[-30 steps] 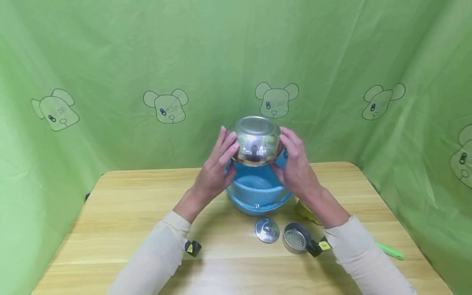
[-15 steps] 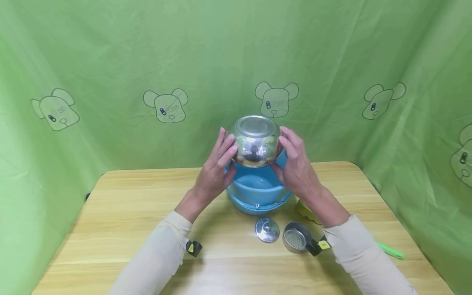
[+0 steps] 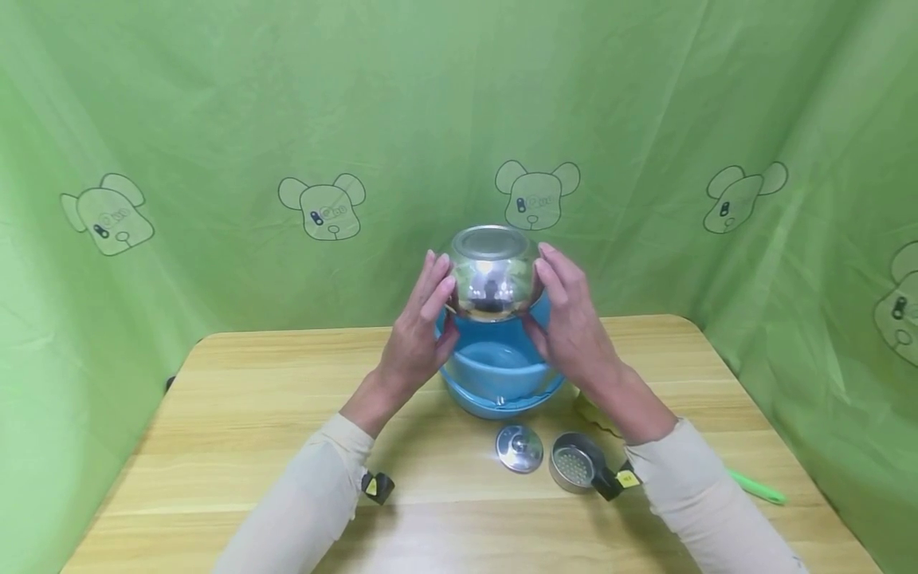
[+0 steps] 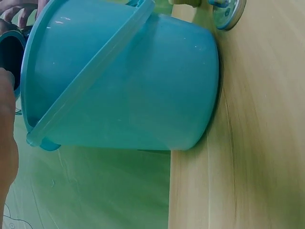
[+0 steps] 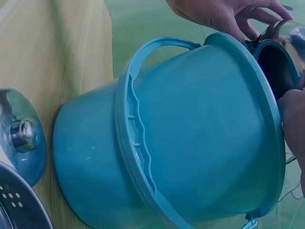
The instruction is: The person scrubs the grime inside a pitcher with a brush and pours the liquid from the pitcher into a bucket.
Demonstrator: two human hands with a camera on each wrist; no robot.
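A shiny metal pot (image 3: 493, 275) is upside down in the head view, its flat base up, above the mouth of a blue bucket (image 3: 502, 387). My left hand (image 3: 416, 339) grips its left side, fingers along the wall and thumb low near the rim. On the opposite side my right hand (image 3: 576, 327) holds it the same way. The dark opening of the pot (image 5: 276, 67) faces down by the bucket's rim in the right wrist view. The bucket's handle (image 5: 136, 129) hangs down against its outer wall.
In front of the bucket lie a metal lid (image 3: 519, 449) with a knob and a small perforated pan (image 3: 572, 464) with a black handle. A yellow-green wavy-edged thing (image 3: 595, 416) is partly hidden by the right forearm. A bright green handle (image 3: 760, 488) lies at right.
Both hands have shifted the upturned pot slightly to the left over the bucket. The bucket, lid and pan stay where they were.
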